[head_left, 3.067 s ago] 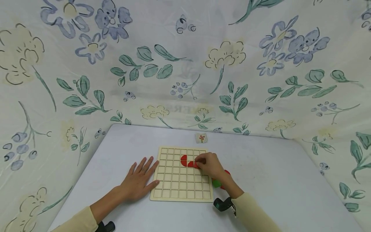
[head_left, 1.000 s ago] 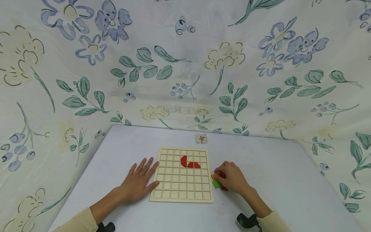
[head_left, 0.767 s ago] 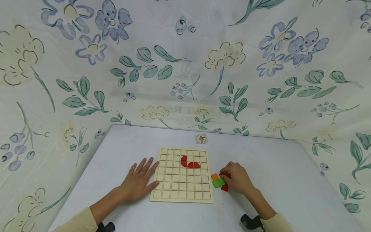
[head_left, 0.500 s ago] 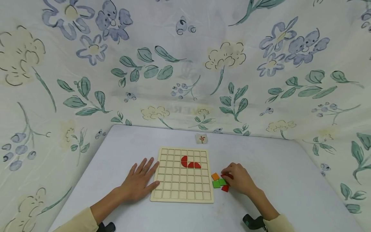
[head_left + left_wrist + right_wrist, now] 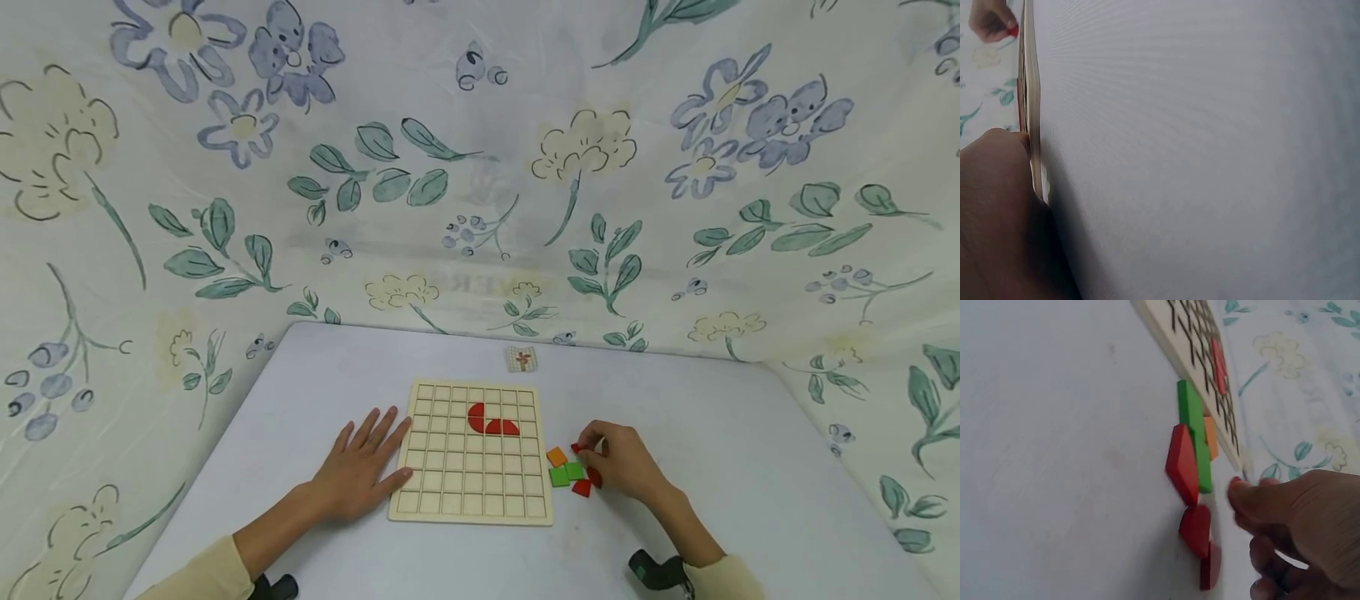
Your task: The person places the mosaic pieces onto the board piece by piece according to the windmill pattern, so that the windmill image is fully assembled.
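Observation:
A wooden grid board (image 5: 471, 522) lies flat on the table with several red quarter-round pieces (image 5: 477, 417) set in its cells. My left hand (image 5: 356, 471) rests spread beside it, fingertips and thumb at its left edge. To the right of the board, my right hand (image 5: 618, 458) pinches a small red piece (image 5: 576, 447) between thumb and fingers, above a loose group. In that group are two green squares (image 5: 559, 477), an orange square (image 5: 557, 457) and several red pieces (image 5: 1183, 464). The right wrist view shows the pinched piece mostly covered by fingertips.
A small patterned card (image 5: 521, 359) with a red figure on a grid lies behind the board. Black wrist devices (image 5: 657, 572) sit at both forearms. A floral cloth (image 5: 480, 167) hangs behind the white table (image 5: 697, 433).
My right hand has gone from the board to the loose pieces at the right, spread them, and now pinches a red one. The left hand stays put.

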Demonstrator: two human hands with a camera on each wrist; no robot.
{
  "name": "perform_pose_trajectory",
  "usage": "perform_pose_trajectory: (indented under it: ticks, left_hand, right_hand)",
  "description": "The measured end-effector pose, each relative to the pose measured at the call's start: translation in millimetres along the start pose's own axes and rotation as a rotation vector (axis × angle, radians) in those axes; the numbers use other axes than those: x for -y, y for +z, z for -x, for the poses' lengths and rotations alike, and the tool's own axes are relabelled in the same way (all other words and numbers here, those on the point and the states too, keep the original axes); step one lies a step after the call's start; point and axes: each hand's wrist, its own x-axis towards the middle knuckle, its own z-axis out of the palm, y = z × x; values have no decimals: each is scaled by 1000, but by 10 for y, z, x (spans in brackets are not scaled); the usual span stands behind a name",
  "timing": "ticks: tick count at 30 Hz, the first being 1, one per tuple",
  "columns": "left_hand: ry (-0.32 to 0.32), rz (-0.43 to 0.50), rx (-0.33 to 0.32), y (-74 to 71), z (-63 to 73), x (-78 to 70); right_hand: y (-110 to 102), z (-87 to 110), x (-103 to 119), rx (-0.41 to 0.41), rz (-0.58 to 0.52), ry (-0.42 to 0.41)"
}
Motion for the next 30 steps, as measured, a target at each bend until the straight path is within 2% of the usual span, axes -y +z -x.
perform_pose_trajectory:
  ticks: [6,8,15,20,25,30]
  left_hand:
    - [2,-4,-3,13,-1,6]
    - [3,-1,-5,13,-1,5]
    - [7,2,-10,-1,4,-1]
    - [8,-4,-8,-1,7,5]
    - [0,4,0,9,0,0]
    - [-2,10,8,11,-6,-1]
  right_hand:
    - [-27,-96,89,-131,-123,-97]
    - [-28,-131,122,-162,-142,-103]
    - [37,-234,268,-203,-217,-109]
    - [120,-271,401,-169,-270,-120]
    - [192,-306,526,-85,-310,-118]
    - [231,-339,597,-23,-323,-199]
